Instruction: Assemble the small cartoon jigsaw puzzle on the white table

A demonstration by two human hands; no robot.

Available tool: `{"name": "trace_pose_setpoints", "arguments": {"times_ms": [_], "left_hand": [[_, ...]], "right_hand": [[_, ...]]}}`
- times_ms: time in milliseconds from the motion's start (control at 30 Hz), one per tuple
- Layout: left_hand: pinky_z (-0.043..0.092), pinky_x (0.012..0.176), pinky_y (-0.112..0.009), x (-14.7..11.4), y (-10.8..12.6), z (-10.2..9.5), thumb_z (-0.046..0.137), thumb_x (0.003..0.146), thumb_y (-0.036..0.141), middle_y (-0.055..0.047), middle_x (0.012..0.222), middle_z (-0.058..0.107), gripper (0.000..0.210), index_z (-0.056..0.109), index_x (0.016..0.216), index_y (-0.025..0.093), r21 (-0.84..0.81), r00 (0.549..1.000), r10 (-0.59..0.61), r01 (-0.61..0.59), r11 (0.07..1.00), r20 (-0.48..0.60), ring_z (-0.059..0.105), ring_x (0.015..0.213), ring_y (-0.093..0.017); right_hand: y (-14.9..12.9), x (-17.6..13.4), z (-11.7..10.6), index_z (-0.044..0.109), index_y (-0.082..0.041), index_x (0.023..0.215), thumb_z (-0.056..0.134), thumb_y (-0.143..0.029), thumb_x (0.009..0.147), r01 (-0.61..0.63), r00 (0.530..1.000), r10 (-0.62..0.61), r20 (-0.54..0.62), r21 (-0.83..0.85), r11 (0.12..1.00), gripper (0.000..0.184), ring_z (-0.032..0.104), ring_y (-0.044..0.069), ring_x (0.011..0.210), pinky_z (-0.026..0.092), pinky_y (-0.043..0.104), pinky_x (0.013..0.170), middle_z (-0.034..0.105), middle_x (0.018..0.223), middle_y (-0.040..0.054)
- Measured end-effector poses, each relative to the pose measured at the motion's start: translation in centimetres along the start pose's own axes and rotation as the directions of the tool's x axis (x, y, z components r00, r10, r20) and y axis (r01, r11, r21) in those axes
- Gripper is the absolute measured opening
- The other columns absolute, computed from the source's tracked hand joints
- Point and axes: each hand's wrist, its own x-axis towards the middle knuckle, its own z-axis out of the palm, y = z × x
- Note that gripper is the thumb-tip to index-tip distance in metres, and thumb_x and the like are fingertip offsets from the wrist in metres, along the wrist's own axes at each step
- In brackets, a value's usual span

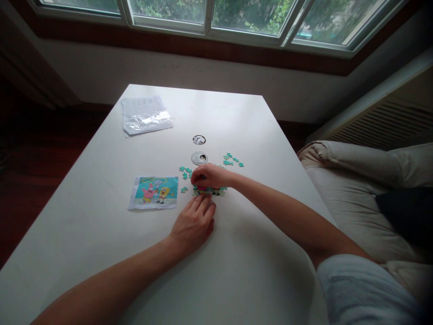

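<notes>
The left hand [194, 221], fingers loosely extended, gripping nothing visible, should lightly steady the puzzle [215, 192] at its one o'clock while the right hand [209, 175], curled, hold impossible to tell, works gently.

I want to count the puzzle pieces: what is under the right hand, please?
Along the near side of the right hand, part of the jigsaw puzzle shows, in pink and green. The hand covers what is directly under it, so that cannot be seen.
</notes>
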Motion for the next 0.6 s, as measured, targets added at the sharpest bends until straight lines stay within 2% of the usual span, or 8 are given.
{"name": "trace_pose_setpoints", "arguments": {"times_ms": [367,600], "left_hand": [[0.042,0.115,-0.049,0.16,0.11,-0.26,0.053,0.091,0.018,-0.019,0.144,0.055,0.036,0.059,0.126,0.012,0.023,1.000,0.001,-0.001,1.000,0.012,0.050,0.135,-0.034],[0.043,0.115,-0.049,0.21,0.14,-0.32,0.053,0.090,0.018,-0.019,0.143,0.056,0.035,0.060,0.125,0.013,-0.010,1.000,-0.009,0.009,1.000,0.013,0.050,0.136,-0.033]], "right_hand": [[-0.33,-0.17,-0.13,0.075,-0.016,0.090,0.063,-0.012,0.082,-0.024,1.000,0.023,0.018,0.061,0.998,0.015,0.061,0.012,0.074,0.045,0.021,0.071,0.072,0.078,-0.0002],[-0.62,-0.03,0.23,0.073,-0.017,0.086,0.063,-0.009,0.081,0.065,0.998,-0.064,0.007,-0.098,0.993,0.014,0.059,0.014,0.080,0.042,0.025,0.077,0.072,0.084,0.0020]]}}
